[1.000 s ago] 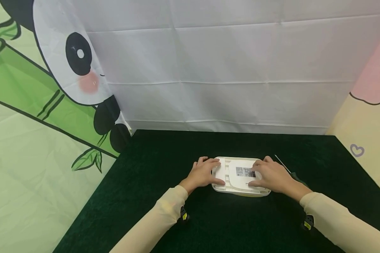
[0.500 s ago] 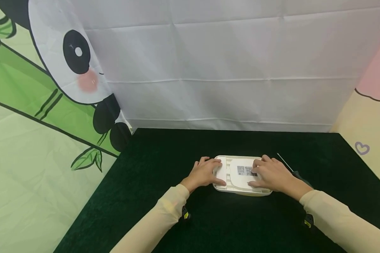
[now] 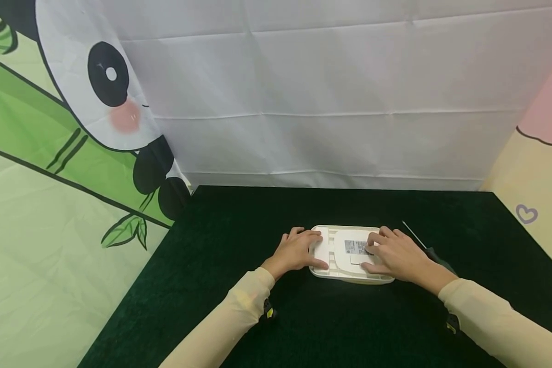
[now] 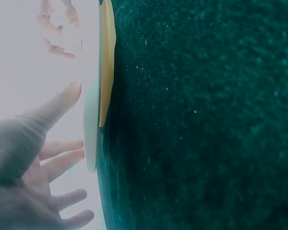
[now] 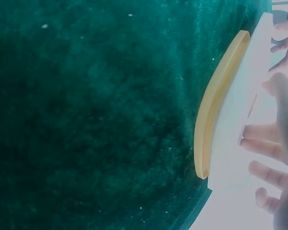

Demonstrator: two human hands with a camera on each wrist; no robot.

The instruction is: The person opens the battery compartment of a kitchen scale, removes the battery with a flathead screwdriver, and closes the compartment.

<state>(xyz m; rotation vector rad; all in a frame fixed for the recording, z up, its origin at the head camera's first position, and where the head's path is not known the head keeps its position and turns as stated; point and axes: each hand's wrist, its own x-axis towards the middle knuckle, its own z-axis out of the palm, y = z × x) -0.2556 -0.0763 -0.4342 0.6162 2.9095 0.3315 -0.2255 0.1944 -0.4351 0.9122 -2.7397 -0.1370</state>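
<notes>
A flat white plastic device [image 3: 342, 272] with rounded corners lies on the dark green table, a printed label [image 3: 355, 247] facing up. Beneath its edge a yellow curved part [image 5: 211, 105] shows in the wrist views. My left hand [image 3: 292, 251] rests on the device's left end, its fingers fairly straight and spread, thumb toward the near side. With bent fingers my right hand [image 3: 397, 258] pinches a small white cover [image 3: 356, 259] beside the label. That cover appears tilted up from the surface; part of it is hidden by the hand.
Right behind the right hand lies a screwdriver [image 3: 415, 235] with a thin metal shaft, its dark handle partly covered by the wrist. The green table [image 3: 239, 214] ends at a pale cloth backdrop [image 3: 276, 102], with printed panels on both sides.
The small white cover by the right thumb has come up and its outline now shows. The right fingers have shifted slightly; the left hand stays on the device. The head view has shifted a little.
</notes>
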